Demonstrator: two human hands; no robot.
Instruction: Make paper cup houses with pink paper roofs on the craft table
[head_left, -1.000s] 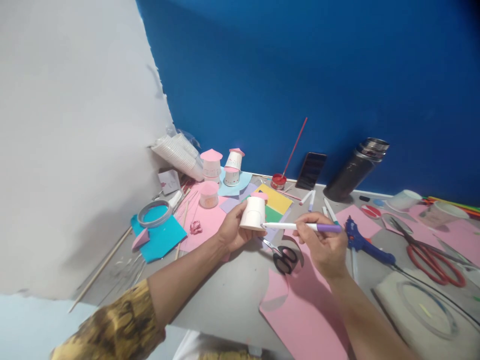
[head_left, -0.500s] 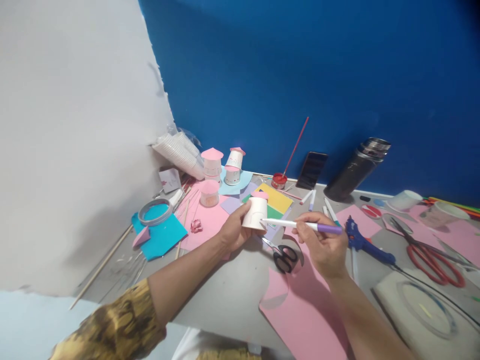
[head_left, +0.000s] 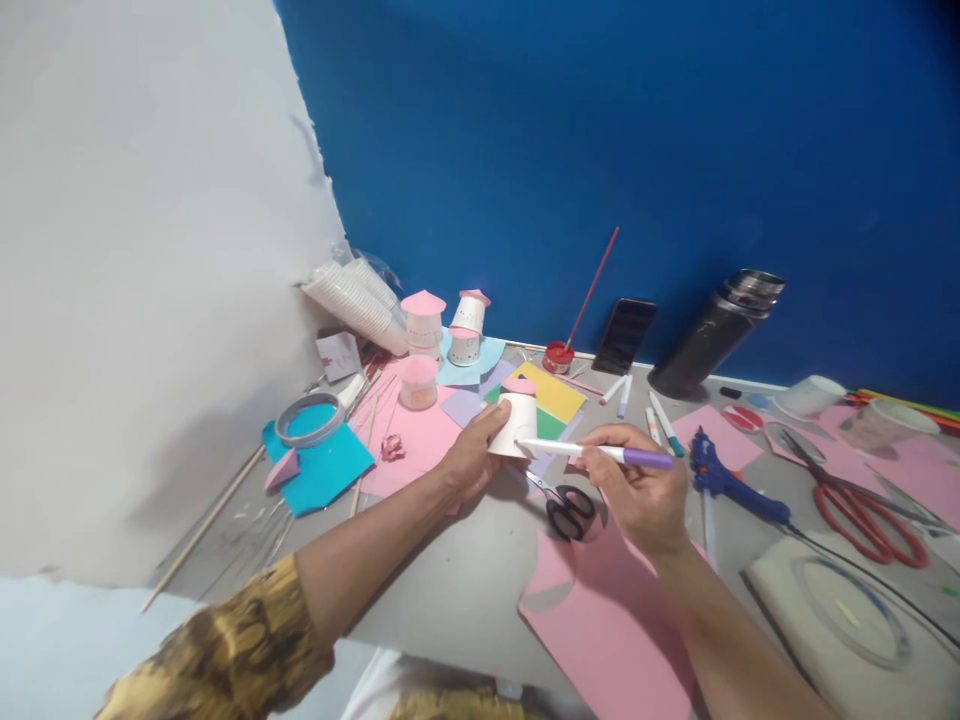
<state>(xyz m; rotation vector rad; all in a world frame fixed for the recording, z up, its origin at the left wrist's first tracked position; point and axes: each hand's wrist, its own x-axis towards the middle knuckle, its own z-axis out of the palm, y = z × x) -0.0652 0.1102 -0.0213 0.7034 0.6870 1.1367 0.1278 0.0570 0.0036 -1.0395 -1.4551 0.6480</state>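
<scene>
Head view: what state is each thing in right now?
paper cup, tilted in the left hand, pink-capped
marker, in the right hand, tip on the cup
black scissors, flat on the table, shut
phone, leaning on the wall, screen dark
paint pot, open, stick in it

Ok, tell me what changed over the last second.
The left hand tipped the white cup slightly rightward, toward the marker; the right hand eased a little left with it. Both grips unchanged, marker tip at the cup's side. The scissors and glue gun lie as before.
</scene>
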